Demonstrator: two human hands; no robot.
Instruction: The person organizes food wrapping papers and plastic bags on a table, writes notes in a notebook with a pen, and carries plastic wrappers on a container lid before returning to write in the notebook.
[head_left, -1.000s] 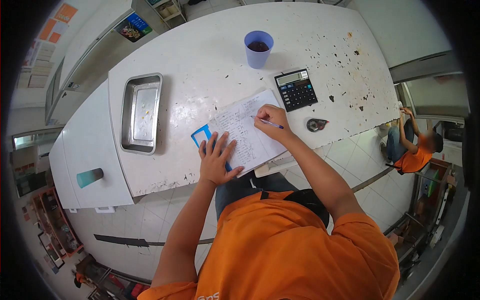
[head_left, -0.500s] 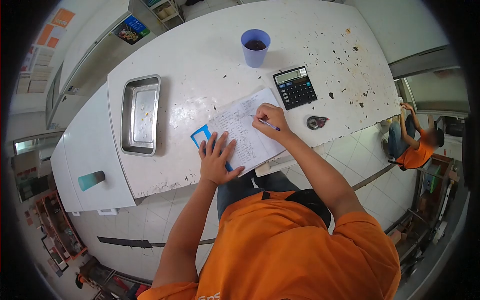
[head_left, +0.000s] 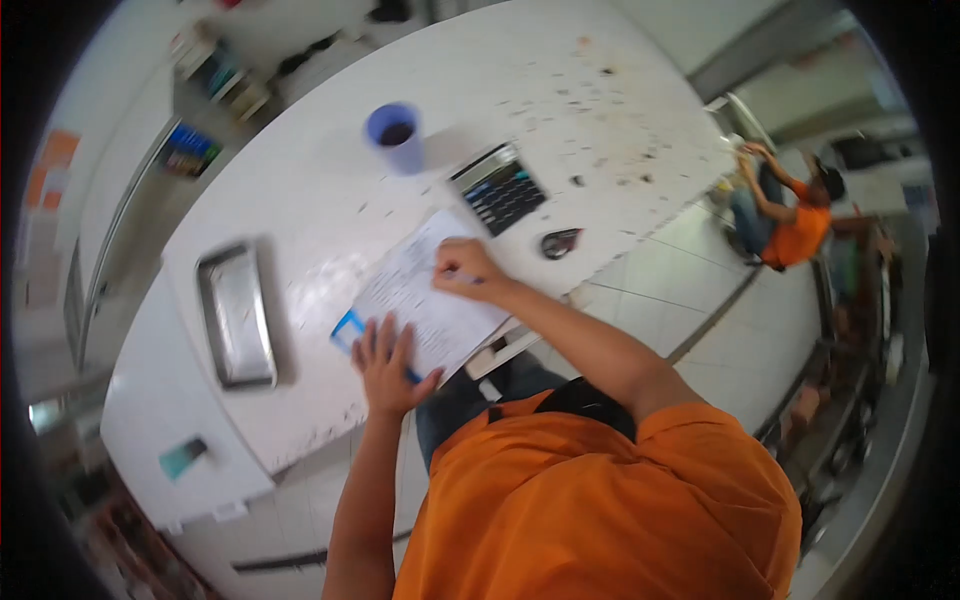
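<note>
Sheets of handwritten paper [head_left: 440, 325] lie on the white table, with a blue-edged piece [head_left: 346, 328] showing beneath their left side. My right hand [head_left: 468, 268] is closed around a pen [head_left: 468, 279] and rests on the written page. Spread flat, my left hand [head_left: 387, 365] presses on the lower left part of the paper and the blue edge. Just beyond my right hand is a black calculator [head_left: 499, 190]. A small dark round item [head_left: 560, 243], perhaps a correction tape, sits to its right. The whole view is blurred.
A blue cup [head_left: 400, 142] with dark contents stands farther back. To the left is a rectangular metal tray [head_left: 237, 320]. A teal cup [head_left: 182, 458] lies on the adjoining white surface [head_left: 160, 390]. Beyond the table's right edge, another person in orange [head_left: 800, 230] sits low.
The camera view has turned and shifted, so the table's things appear farther left and mostly lower. My right hand still holds the pen on the paper, and my left hand stays flat.
</note>
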